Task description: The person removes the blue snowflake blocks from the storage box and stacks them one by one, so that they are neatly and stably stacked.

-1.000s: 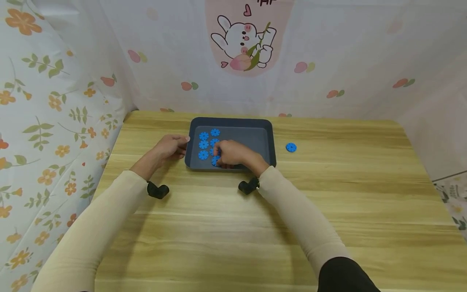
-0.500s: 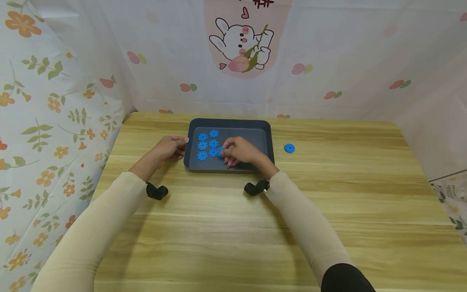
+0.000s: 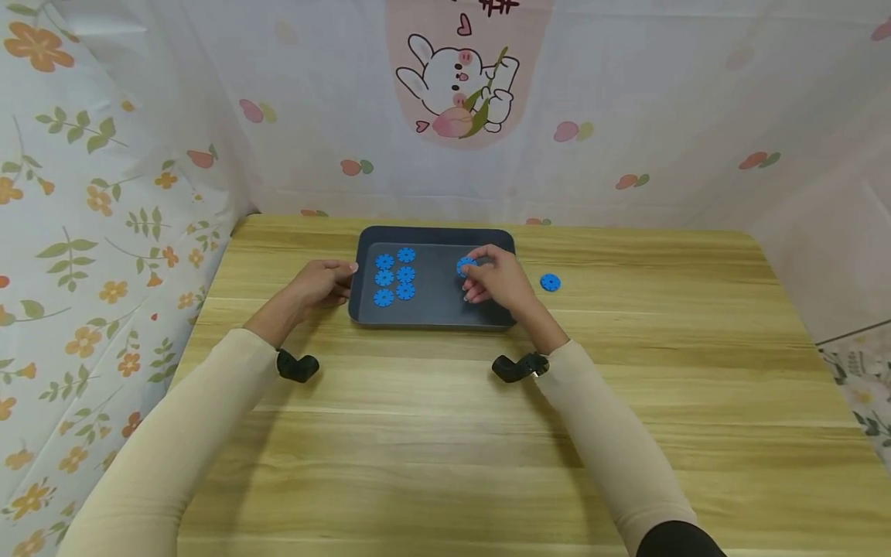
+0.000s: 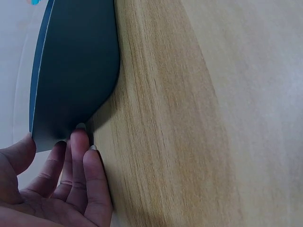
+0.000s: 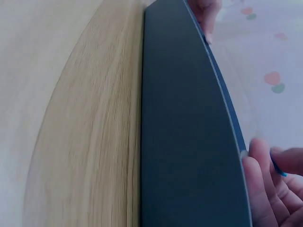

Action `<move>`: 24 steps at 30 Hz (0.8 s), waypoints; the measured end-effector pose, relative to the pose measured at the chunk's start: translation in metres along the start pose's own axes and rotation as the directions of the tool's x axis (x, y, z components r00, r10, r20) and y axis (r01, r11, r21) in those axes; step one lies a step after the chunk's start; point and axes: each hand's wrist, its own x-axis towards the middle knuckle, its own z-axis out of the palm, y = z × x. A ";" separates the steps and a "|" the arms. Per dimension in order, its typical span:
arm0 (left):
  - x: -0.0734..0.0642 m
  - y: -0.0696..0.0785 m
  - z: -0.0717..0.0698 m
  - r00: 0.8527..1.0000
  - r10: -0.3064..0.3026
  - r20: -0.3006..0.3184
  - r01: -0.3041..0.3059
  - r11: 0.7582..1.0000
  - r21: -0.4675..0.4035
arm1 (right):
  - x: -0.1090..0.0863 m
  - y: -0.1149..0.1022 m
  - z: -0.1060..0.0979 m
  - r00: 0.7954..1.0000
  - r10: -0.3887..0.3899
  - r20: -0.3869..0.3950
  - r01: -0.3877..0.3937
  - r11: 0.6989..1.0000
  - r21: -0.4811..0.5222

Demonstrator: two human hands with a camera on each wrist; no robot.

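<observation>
A dark grey tray (image 3: 445, 317) rests on the table with several blue notched discs (image 3: 384, 278) laid in two columns at its left side. My left hand (image 3: 322, 283) holds the tray's left edge. In the left wrist view its thumb (image 4: 21, 153) is at the rim and its fingers touch the outer wall. Over the right part of the tray, my right hand (image 3: 503, 280) pinches one blue disc (image 3: 465, 267) between thumb and fingers. Only a sliver of that disc (image 5: 278, 168) shows in the right wrist view, beyond the tray's side wall (image 5: 184, 123).
Another blue disc (image 3: 551, 282) lies on the wooden table (image 3: 418, 433), just right of the tray. A white cloth with a rabbit print (image 3: 459, 85) hangs behind the table, and a flowered cloth (image 3: 90, 247) covers the left side.
My right hand has picked up a blue disc from the bottom of the second column and carried it right and slightly back across the tray. My left hand stays at the tray's edge.
</observation>
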 end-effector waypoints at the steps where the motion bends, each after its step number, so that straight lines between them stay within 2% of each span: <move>1: 0.000 -0.001 0.000 1.000 0.002 -0.003 -0.002 1.000 0.003 | -0.002 0.001 -0.003 1.000 -0.002 -0.018 0.003 1.000 0.012; 5: -0.001 -0.001 0.000 1.000 0.004 -0.007 -0.004 1.000 0.007 | -0.009 0.002 -0.016 0.997 -0.002 -0.074 0.006 0.998 0.059; 11: -0.001 -0.002 0.000 1.000 0.005 -0.006 -0.005 1.000 0.008 | -0.018 0.004 -0.036 0.993 0.009 -0.118 0.008 0.989 0.148; 17: 0.000 -0.002 0.002 1.000 0.004 -0.002 -0.004 1.000 0.010 | -0.025 0.010 -0.058 0.991 0.023 -0.132 -0.001 0.986 0.169; 24: 0.001 -0.001 0.000 1.000 0.001 0.004 -0.001 1.000 0.009 | -0.031 0.020 -0.082 0.979 0.054 -0.199 -0.007 0.974 0.227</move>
